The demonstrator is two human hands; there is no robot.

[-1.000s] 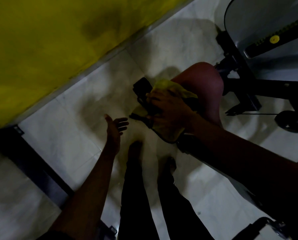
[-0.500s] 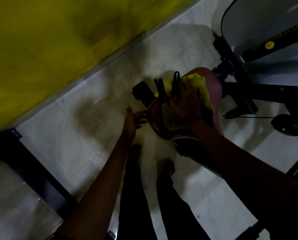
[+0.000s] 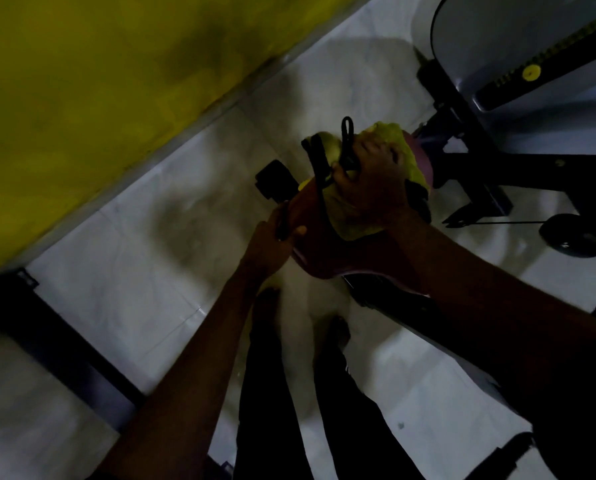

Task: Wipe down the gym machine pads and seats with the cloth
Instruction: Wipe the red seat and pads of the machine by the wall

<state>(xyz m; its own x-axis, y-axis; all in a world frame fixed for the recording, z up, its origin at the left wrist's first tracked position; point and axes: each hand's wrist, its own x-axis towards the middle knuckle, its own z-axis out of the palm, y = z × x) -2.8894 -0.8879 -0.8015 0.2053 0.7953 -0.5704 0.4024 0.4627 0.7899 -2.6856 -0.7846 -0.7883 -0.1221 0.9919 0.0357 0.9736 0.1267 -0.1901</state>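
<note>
A reddish-pink bike seat (image 3: 319, 244) stands in the middle of the dim view. On top of it lies a yellow cloth (image 3: 402, 147), pressed down by my right hand (image 3: 371, 181), whose fingers curl over the cloth and a black strap (image 3: 319, 164) looped across the seat. My left hand (image 3: 272, 240) grips the seat's left edge, thumb on top. Most of the seat's top is hidden under the cloth and my right hand.
The exercise machine's black frame (image 3: 476, 161) and grey housing (image 3: 518, 39) stand at the upper right, with a small black wheel (image 3: 570, 233) on the pale tiled floor. A yellow wall (image 3: 99, 81) runs along the upper left. My feet and dark trousers (image 3: 272, 393) are below the seat.
My left hand moved from open air over the floor to the seat's left edge and took hold. My right hand slid the cloth farther up the seat, and the black strap came into view.
</note>
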